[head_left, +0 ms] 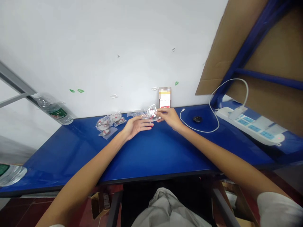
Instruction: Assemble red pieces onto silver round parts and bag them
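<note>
From the head camera, the right hand (169, 117) was closed in a pinch on a small clear packet (152, 113) with a round white and red piece inside. It held the packet by its edge, just above the far part of the blue table (156, 154), close to the wall (118, 47). Gripping the edge probably kept the slippery film from sliding and left the contents in sight.

The left hand (135, 125) lay open and low beside it, fingers loosely stretched toward the packet. It seemed to hold nothing, though its fingertips were too small to tell whether they touched the film.

To the left, a heap of packets (109, 123) of the same kind rested within easy reach, apart from both hands. A small card (165, 98) stood against the wall just behind the right hand. A white cable (201, 127) curled on the table to the right, around a small black thing (197, 119), and ran up to a power strip (251, 125). A water bottle (55, 110) leaned at the far left. Nothing lay between the hands and the heap; the cable was the nearest clutter.
</note>
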A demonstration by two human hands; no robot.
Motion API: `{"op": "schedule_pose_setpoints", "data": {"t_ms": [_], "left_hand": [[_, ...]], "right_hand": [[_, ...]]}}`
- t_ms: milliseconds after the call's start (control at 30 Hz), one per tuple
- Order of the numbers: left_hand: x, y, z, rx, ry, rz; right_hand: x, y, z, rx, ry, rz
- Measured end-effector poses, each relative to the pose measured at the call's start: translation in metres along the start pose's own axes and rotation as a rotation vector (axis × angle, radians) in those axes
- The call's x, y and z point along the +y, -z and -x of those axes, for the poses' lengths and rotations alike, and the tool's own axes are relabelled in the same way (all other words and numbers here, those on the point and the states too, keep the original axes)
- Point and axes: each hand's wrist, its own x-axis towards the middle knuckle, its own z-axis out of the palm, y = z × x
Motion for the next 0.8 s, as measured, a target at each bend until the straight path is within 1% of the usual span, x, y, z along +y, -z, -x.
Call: {"op": "schedule_pose_setpoints", "data": {"t_ms": [100,200,367,433,500,567,633,700,800], "left_hand": [[-0.012,-0.007,-0.001,-0.017,-0.012,0.104],[-0.016,-0.014,0.0,-0.037,-0.015,0.152],[-0.015,-0.023,0.003,-0.084,-0.01,0.157],[-0.016,-0.024,0.003,-0.101,-0.026,0.153],[-0.018,-0.024,0.003,-0.112,-0.034,0.154],[-0.02,-0.023,0.002,-0.119,-0.032,0.157],[-0.021,-0.021,0.001,-0.117,-0.037,0.153],[-0.022,-0.02,0.0,-0.109,-0.052,0.147],[-0.022,-0.019,-0.001,-0.11,-0.062,0.146]], "right_hand": [[-0.004,0.001,0.001,0.068,0.052,0.101],[-0.013,0.0,0.003,0.108,0.089,0.141],[-0.027,0.0,0.004,0.152,0.036,0.067],[-0.032,0.001,0.003,0.164,0.03,0.089],[-0.037,0.002,0.004,0.196,0.09,0.226],[-0.041,0.001,0.006,0.234,0.195,0.413],[-0.044,0.0,0.006,0.239,0.261,0.485],[-0.043,0.001,0.004,0.211,0.271,0.448],[-0.039,0.005,-0.001,0.181,0.232,0.371]]}}
